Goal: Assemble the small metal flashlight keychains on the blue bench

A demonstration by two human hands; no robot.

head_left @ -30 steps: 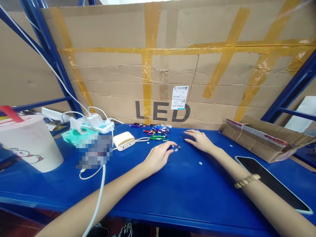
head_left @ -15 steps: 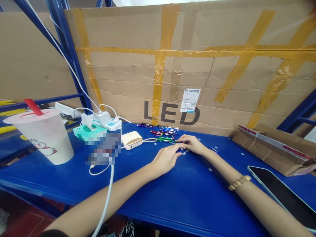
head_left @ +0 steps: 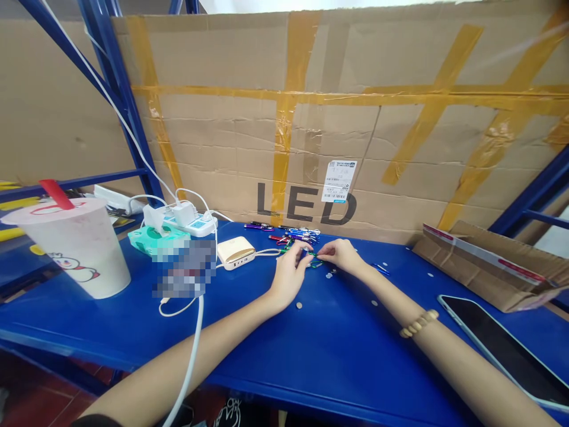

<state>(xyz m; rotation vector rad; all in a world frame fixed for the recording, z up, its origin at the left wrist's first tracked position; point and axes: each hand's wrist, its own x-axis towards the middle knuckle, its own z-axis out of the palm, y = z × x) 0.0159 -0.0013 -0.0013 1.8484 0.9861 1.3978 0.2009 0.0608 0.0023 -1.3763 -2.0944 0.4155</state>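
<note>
Near the back of the blue table, my left hand (head_left: 288, 274) is curled, thumb and fingertips close together; what lies between them is too small to make out. Just right of it, my right hand (head_left: 343, 257) pinches the end of a slim green pen-like stick (head_left: 313, 255). Another green piece (head_left: 315, 265) lies just below the fingertips. Behind the hands is a pile of slim metallic pen-like sticks (head_left: 299, 232) in blue, red and purple, some with clips. A small round disc (head_left: 299, 305) rests below my left hand, and more discs (head_left: 329, 275) lie between the hands.
Left are a cup with a red straw (head_left: 84, 249), a tissue pack (head_left: 160, 238), a power strip (head_left: 195, 224) and a cream power bank (head_left: 236, 253). Right are a blue stick (head_left: 380, 269), a phone (head_left: 502, 350) and an open cardboard box (head_left: 489, 267). Large cardboard (head_left: 222, 136) stands behind.
My hands have drawn apart from touching; the left moved up and turned more upright. The disc below my left hand now shows. The view has shifted slightly.
</note>
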